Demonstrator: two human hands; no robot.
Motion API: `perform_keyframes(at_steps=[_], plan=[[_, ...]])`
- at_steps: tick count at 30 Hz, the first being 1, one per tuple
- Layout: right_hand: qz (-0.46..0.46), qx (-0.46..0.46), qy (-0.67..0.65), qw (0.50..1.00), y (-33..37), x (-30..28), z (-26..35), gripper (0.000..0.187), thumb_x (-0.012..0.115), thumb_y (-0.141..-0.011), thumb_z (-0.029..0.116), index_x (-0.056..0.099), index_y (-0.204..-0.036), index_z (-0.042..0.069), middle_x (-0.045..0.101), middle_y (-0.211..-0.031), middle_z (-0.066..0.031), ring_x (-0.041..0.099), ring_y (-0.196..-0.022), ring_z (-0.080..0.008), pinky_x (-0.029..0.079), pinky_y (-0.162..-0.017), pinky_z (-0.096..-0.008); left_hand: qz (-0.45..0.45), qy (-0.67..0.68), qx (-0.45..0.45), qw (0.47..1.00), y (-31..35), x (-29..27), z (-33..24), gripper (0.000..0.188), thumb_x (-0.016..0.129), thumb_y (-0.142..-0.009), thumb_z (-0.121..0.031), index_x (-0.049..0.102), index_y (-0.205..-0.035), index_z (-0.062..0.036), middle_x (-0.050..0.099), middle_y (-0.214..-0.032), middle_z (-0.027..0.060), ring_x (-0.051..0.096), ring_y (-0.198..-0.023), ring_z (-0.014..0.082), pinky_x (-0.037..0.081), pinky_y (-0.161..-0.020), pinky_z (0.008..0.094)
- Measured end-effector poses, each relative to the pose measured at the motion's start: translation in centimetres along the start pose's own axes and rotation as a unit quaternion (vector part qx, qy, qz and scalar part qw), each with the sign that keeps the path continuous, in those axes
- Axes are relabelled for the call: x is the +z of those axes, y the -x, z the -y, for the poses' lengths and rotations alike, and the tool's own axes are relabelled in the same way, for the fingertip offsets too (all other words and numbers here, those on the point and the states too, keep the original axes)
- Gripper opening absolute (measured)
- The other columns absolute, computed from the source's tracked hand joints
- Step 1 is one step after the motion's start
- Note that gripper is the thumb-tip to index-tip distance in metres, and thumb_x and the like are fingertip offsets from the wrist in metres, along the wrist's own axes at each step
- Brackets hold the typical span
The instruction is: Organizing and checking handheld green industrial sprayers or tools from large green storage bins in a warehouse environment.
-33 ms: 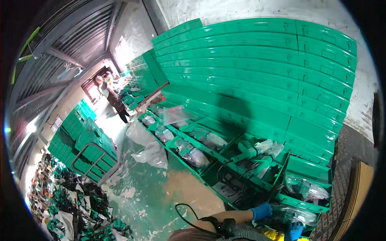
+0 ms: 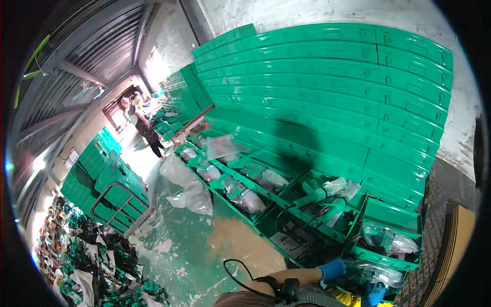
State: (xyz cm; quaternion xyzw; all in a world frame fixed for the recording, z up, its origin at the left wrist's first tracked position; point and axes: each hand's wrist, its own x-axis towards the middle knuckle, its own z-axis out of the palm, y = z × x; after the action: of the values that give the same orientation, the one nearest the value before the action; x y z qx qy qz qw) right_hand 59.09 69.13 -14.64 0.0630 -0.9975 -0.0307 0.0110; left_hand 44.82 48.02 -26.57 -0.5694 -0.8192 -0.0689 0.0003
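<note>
My left hand [image 2: 333, 269], in a blue glove, is at the left end of a clear plastic bag [image 2: 391, 276]; its fingertips are hidden. The bag lies in a green case at the lower right, and its contents are hard to make out. My right hand [image 2: 376, 293], also gloved in blue, is closed on the bag's near side. Just beyond is an open green case [image 2: 388, 262] with another clear bag [image 2: 387, 240] in it. Something yellow [image 2: 348, 299] shows below my hands.
A row of open green cases holds bagged items [image 2: 250, 199], a green power tool [image 2: 312, 197] and dark cords. Closed green cases [image 2: 317, 77] are stacked behind. Plastic sheeting [image 2: 192, 197] lies on the floor. A cart frame [image 2: 123, 204] and a person [image 2: 146, 128] are farther left.
</note>
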Motion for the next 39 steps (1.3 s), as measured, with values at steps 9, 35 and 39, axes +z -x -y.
perform_keyframes(at_steps=[9,35,39], plan=[[-0.147,-0.018,-0.075,0.986,0.6,7.7,-1.0,0.03,0.055,-0.076,0.022,0.061,-0.103,0.012,0.059,-0.095,-0.0104,0.052,-0.091,-0.0307,0.041,-0.079,-0.0452,0.011,-0.046,-0.107,0.993,-2.1,2.5,0.1,0.013,0.05,-0.08,-0.018,0.062,-0.083,-0.0142,0.061,-0.082,0.0074,0.058,-0.082,0.0237,0.042,-0.062,0.038],[-0.179,0.007,-0.116,0.977,-0.6,6.2,0.6,0.026,0.055,-0.08,0.014,0.06,-0.105,0.01,0.06,-0.099,-0.0127,0.056,-0.088,-0.0304,0.045,-0.078,-0.0416,0.068,-0.036,-0.102,0.992,-1.0,-1.1,0.2,0.016,0.052,-0.079,-0.018,0.065,-0.087,-0.0132,0.059,-0.095,0.0061,0.055,-0.092,0.0251,0.043,-0.072,0.0385],[-0.191,0.007,-0.104,0.976,-0.2,7.0,0.7,0.026,0.055,-0.08,0.014,0.06,-0.105,0.011,0.061,-0.099,-0.0123,0.056,-0.089,-0.0298,0.046,-0.08,-0.041,0.031,-0.011,-0.105,0.994,-0.6,1.5,0.5,0.018,0.051,-0.08,-0.019,0.065,-0.089,-0.013,0.059,-0.099,0.0071,0.054,-0.095,0.0261,0.042,-0.076,0.0403]])
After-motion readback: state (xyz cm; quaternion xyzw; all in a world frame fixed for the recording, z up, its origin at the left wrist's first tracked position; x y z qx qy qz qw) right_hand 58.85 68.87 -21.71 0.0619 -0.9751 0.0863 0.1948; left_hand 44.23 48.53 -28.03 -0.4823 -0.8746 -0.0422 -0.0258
